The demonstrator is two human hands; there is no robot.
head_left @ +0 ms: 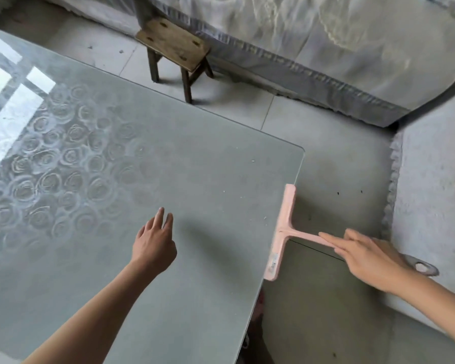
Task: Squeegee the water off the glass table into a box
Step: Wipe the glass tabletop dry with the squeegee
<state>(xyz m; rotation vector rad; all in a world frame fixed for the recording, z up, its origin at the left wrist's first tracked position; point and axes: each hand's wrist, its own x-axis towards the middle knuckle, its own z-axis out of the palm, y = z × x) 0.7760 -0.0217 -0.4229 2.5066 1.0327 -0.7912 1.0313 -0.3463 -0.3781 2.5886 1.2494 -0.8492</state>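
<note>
Thumb of right hand (373, 258) hidden under the palm, the handle's end hidden with it; fingers laid long over the handle of squeegee (281, 232), holding it, exact grip hard to tell. Behind that wrist, grey looped thing (422, 267), partly covered, not identifiable. Beneath the handle, just left of the right hand, flat grey-green panel (313, 298) with a dark edge line; whether a box, impossible to say. Water on glass table (195, 166) hard to make out. Both forearms cut off at the lower border. Squeegee pale pink, T-shaped, long blade lying along the table's edge between the two hands, nearer the right, small grey mark toward its near end. Left hand (154, 243) over the glass, fingers loosely spread, holding nothing. Left of it, rose pattern (50, 164) under the glass; well beyond it, wooden stool (176, 48).
</note>
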